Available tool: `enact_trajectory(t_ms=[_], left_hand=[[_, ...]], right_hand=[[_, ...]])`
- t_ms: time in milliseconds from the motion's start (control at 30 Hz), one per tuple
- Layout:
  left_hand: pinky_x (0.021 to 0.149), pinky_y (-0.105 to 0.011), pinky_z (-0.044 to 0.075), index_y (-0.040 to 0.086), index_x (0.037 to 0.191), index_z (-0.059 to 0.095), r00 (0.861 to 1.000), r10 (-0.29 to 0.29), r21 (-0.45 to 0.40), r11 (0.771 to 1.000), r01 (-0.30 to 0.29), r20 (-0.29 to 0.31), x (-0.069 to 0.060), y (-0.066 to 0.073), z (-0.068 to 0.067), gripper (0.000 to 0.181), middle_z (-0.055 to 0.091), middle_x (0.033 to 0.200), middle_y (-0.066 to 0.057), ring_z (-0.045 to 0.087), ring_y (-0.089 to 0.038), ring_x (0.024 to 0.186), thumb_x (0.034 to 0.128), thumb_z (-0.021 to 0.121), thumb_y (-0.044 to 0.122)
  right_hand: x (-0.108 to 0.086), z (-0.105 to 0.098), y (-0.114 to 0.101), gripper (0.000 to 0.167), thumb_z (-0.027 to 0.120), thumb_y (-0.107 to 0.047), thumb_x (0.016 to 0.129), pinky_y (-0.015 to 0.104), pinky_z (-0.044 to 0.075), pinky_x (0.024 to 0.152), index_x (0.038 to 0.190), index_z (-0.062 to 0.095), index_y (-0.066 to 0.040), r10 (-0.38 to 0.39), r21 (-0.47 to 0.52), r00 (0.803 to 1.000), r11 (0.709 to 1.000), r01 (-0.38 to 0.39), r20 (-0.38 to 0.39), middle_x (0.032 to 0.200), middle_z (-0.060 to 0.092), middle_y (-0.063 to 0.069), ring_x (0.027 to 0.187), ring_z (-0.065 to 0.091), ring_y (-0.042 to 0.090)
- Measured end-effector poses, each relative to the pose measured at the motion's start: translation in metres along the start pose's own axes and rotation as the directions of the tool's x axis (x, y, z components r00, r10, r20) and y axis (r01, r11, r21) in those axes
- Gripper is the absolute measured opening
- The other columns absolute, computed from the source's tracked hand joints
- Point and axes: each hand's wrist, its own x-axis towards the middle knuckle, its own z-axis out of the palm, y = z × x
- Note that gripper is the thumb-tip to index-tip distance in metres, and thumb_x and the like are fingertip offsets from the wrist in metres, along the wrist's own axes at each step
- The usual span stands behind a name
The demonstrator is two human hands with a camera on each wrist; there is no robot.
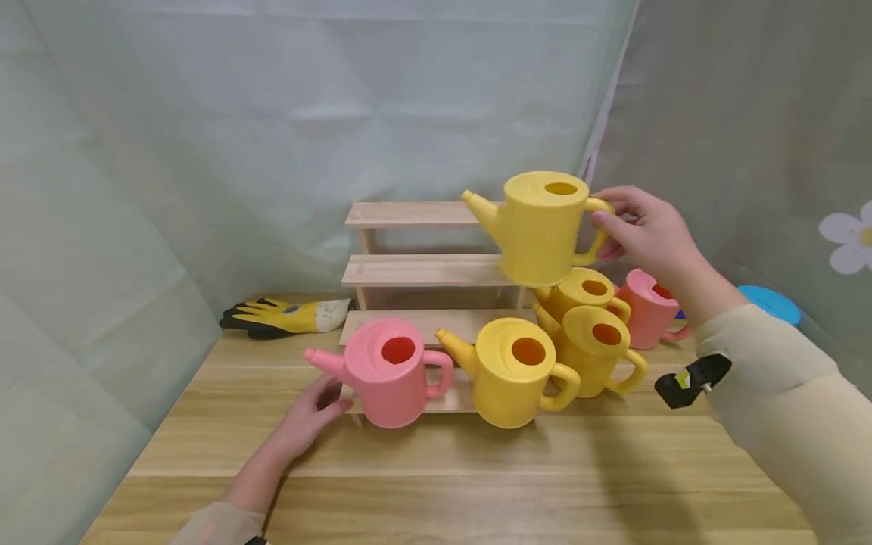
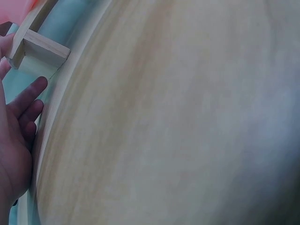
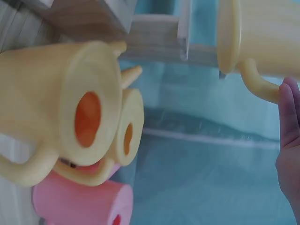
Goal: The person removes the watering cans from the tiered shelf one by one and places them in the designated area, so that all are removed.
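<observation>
My right hand (image 1: 643, 227) grips the handle of a yellow watering can (image 1: 541, 235), which it holds up in front of the top tiers of a wooden step shelf (image 1: 422, 270). The can's spout points left. In the right wrist view the fingers (image 3: 288, 105) are at that handle. My left hand (image 1: 309, 416) is at the left end of the lowest tier, its thumb and a finger at the board's edge; other fingers (image 2: 30, 101) are loosely extended. Beside it on that tier stands a pink watering can (image 1: 390, 386), with another yellow watering can (image 1: 507, 386) to its right.
Right of the shelf, two more yellow watering cans (image 1: 589, 363) and a pink one (image 1: 646, 310) crowd together on the wooden table (image 1: 436, 492). A yellow-and-black glove (image 1: 289, 316) lies left of the shelf. A blue round object (image 1: 770, 304) sits far right. Pale curtains hang behind.
</observation>
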Motion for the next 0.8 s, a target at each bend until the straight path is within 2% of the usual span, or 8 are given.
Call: enact_trajectory(t_ms=[300, 633, 800], left_hand=[[0.103, -0.060, 0.027, 0.019, 0.141, 0.038, 1.000, 0.030, -0.015, 0.999, -0.030, -0.006, -0.002, -0.003, -0.001, 0.060, 0.039, 0.144, -0.017, 0.036, -0.040, 0.129, 0.0901, 0.060, 0.040], [0.102, -0.060, 0.028, 0.018, 0.141, 0.037, 1.000, 0.026, 0.002, 1.000, -0.026, -0.006, -0.005, 0.001, 0.000, 0.060, 0.040, 0.143, -0.017, 0.038, -0.040, 0.128, 0.0902, 0.059, 0.041], [0.102, -0.059, 0.029, 0.018, 0.141, 0.038, 0.999, 0.044, -0.002, 0.999, -0.044, -0.009, -0.004, 0.000, 0.000, 0.059, 0.040, 0.143, -0.016, 0.038, -0.040, 0.128, 0.0903, 0.060, 0.039]], right_hand=[[-0.020, -0.021, 0.026, 0.046, 0.054, -0.038, 0.092, 0.020, 0.054, 0.063, 0.131, 0.049, -0.014, 0.071, 0.016, 0.996, 0.997, -0.070, -0.054, 0.102, 0.053, 0.007, 0.070, 0.063, 0.015], [-0.040, -0.046, 0.050, 0.041, 0.053, -0.034, 0.093, 0.014, 0.051, 0.060, 0.130, 0.050, -0.014, 0.092, 0.015, 0.981, 0.996, -0.091, -0.171, 0.099, 0.053, 0.001, 0.065, 0.063, 0.006], [-0.053, -0.058, 0.062, 0.038, 0.054, -0.031, 0.093, 0.013, 0.051, 0.060, 0.128, 0.052, -0.016, 0.110, 0.047, 0.974, 0.994, -0.103, -0.197, 0.097, 0.054, -0.003, 0.064, 0.062, 0.005]])
